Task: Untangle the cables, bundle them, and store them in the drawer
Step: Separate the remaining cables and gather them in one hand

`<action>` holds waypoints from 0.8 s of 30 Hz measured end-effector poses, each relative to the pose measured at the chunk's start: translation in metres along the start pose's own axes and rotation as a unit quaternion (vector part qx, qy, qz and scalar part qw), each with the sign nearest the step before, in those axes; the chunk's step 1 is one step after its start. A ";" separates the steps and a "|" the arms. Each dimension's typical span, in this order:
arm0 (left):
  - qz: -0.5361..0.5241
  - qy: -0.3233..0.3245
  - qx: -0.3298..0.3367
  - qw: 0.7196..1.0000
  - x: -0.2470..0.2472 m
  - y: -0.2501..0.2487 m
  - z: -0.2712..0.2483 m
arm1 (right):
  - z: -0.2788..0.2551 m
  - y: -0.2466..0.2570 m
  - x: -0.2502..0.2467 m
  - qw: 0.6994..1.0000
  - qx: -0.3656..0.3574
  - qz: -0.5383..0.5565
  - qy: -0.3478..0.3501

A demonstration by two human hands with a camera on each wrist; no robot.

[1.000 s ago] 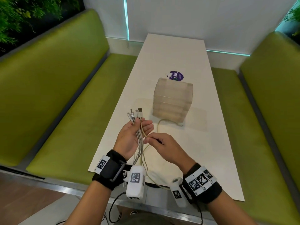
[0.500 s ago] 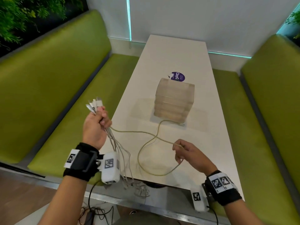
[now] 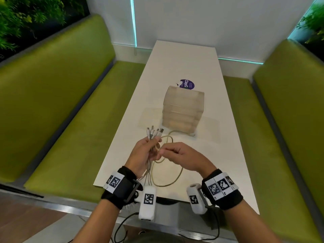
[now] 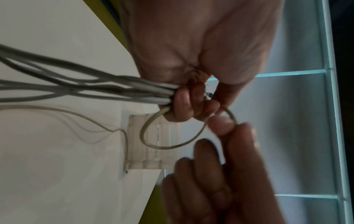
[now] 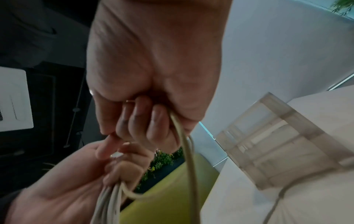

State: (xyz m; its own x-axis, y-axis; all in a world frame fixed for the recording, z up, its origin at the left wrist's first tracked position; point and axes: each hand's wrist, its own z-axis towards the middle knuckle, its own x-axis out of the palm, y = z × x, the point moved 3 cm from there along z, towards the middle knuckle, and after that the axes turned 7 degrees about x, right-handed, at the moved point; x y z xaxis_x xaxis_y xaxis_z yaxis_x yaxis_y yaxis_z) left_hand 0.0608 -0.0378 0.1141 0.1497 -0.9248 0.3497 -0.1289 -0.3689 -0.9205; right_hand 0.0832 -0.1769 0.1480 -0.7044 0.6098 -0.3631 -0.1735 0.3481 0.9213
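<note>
Several pale grey cables (image 3: 154, 134) fan their plugs out above my left hand (image 3: 146, 151), which grips the bundle (image 4: 118, 89) over the near part of the white table (image 3: 184, 64). One beige cable (image 3: 168, 179) loops down onto the table and its far end lies at the foot of the translucent drawer unit (image 3: 183, 109). My right hand (image 3: 177, 152) sits close against the left one and pinches this beige cable (image 5: 184, 144), forming a small loop (image 4: 172, 136) beside the left fingers. The drawers look closed.
Green benches (image 3: 52, 95) flank the table on both sides (image 3: 284, 120). A purple round sticker (image 3: 187, 84) lies behind the drawer unit. Bare tabletop stretches beyond it toward the white wall. Cable tails hang off the near table edge.
My left hand has swung back from the left to the table's middle with the bundle. My right hand has come in from the right, drawing the beige cable into a loop at the left hand.
</note>
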 end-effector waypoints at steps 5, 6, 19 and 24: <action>0.056 0.069 0.000 0.996 -0.010 -0.007 0.000 | 0.001 -0.011 0.014 0.999 0.036 -0.019 0.014; 0.069 0.079 0.006 0.994 -0.009 -0.008 -0.001 | 0.002 -0.012 0.016 0.999 0.037 -0.016 0.010; -0.019 -0.289 0.117 0.950 -0.104 -0.061 0.000 | -0.032 -0.088 -0.001 0.970 0.227 0.010 0.087; 0.127 -0.080 0.048 0.988 -0.063 -0.023 0.001 | -0.018 -0.052 -0.018 0.984 0.136 0.036 -0.114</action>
State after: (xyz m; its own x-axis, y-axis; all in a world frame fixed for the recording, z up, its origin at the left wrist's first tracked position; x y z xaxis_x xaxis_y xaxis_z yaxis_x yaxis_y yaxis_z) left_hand 0.0553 0.0290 0.1129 0.2778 -0.9572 0.0813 -0.0890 -0.1099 -0.9900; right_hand 0.0927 -0.2189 0.1088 -0.5302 0.7726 -0.3493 0.0825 0.4570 0.8856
